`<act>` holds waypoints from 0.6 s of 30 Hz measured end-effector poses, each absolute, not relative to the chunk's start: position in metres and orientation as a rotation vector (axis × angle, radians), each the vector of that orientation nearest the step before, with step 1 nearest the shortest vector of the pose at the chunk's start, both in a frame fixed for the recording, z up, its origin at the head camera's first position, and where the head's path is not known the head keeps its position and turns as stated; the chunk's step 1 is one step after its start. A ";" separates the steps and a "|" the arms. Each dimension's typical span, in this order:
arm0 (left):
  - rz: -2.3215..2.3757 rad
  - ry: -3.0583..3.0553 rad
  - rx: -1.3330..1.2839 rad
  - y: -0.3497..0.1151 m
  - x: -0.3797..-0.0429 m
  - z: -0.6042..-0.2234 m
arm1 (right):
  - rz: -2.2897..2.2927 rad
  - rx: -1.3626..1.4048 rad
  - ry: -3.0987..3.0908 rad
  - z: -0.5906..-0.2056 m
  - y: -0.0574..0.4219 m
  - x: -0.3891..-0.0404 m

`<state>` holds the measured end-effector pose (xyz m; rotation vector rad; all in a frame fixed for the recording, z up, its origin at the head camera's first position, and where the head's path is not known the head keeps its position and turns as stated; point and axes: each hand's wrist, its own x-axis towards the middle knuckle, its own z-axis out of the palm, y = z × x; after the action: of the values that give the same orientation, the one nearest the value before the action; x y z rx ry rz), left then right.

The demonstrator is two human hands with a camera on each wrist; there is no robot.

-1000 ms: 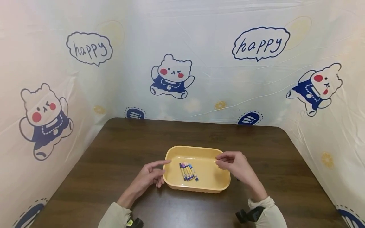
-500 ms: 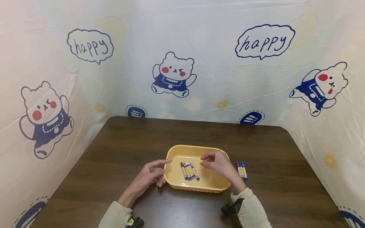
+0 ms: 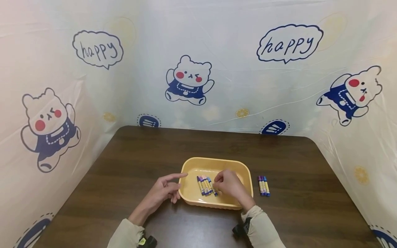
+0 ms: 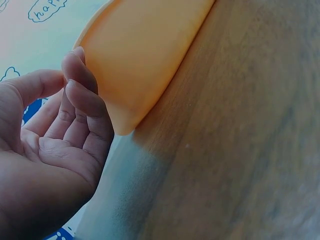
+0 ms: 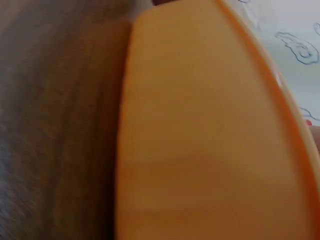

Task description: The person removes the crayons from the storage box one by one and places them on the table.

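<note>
A yellow plastic tray [image 3: 231, 203] stands on the dark table, and several crayons [image 3: 204, 186] with yellow wrappers lie side by side in it. My left hand [image 3: 162, 191] holds the tray's left rim, index finger over the edge and thumb lower on the outside. In the left wrist view, the fingers of the left hand [image 4: 65, 130] meet at the tray wall [image 4: 145, 55]. Inside the tray, my right hand [image 3: 231, 184] has its fingertips right at the rightmost crayon. The right wrist view is filled by the tray's outer wall [image 5: 200, 125], which hides the fingers.
To the right of the tray, 3 more crayons [image 3: 263, 186] lie in a row on the dark wooden table [image 3: 149, 148]. A printed curtain [image 3: 217, 41] with cartoon bears surrounds the table's back and sides.
My right hand has moved left from the tray's right rim to the crayons inside, uncovering the row of crayons on the table. The left hand has kept its place.
</note>
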<state>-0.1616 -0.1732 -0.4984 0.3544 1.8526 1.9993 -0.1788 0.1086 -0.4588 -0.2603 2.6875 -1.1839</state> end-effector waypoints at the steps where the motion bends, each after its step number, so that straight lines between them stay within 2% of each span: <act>1: 1.997 1.857 0.353 -0.173 -0.162 -0.498 | -1.175 -0.259 2.683 -0.460 0.107 -0.178; 18: 1.985 1.860 0.389 -0.172 -0.163 -0.499 | -0.931 -0.112 2.880 -0.465 0.092 -0.171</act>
<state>-0.1625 -0.1724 -0.4990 0.3888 1.8599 1.9855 -0.1715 0.0916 -0.4646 -0.1120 2.8805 -0.9311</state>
